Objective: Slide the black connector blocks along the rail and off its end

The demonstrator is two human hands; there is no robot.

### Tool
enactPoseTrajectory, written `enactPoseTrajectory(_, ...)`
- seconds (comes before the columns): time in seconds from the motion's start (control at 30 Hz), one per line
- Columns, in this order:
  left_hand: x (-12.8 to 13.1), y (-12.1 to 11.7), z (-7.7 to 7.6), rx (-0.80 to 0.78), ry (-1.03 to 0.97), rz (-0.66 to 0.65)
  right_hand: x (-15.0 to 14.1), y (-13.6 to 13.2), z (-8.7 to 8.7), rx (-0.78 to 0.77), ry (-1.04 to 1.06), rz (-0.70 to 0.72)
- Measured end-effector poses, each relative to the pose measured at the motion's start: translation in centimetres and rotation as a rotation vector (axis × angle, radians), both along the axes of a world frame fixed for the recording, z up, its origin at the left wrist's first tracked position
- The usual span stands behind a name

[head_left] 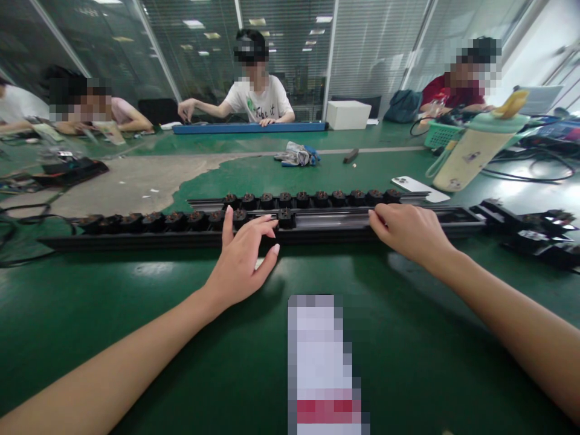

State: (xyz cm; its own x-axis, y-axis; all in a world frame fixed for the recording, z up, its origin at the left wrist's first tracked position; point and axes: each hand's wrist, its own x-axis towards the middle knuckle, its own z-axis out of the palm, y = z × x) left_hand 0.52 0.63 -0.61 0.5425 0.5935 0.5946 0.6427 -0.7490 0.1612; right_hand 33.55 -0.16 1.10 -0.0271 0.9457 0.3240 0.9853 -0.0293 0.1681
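Two-handed, steady your black rail (181, 241): left hand (241, 263), fingers apart, by its rightmost socket (286, 218); right hand (412, 231), grip unclear, along its bare stretch

Left forearm (122, 362): bare, enters lower left, angled forward and inward. Left hand (240, 263): back up, loosely spread. Thumb (266, 267) extended rightward, clear of fingers (258, 225); outermost finger pointing forward, apart from others. Right forearm (507, 320): bare, enters lower right, angled forward and inward. Right hand (410, 229): back up, fingers curled (some tips hidden). Hands well apart.
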Motion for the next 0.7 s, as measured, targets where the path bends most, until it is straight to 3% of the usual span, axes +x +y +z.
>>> enactPoseTrajectory(0.27, 0.2, -0.2, 0.1, -0.036, 0.076, -0.049, -0.7, -0.2, -0.1, 0.028, 0.029, 0.029)
enactPoseTrajectory(0.47, 0.1, 0.0, -0.3, -0.037, 0.113, -0.014, -1.5, 0.1, -0.5, 0.108, 0.035, 0.174)
enactPoseTrajectory(0.7, 1.1, 0.0, -0.2, -0.1, 0.135, -0.075, -2.2, 0.6, -1.4, 0.177, 0.1, 0.323)
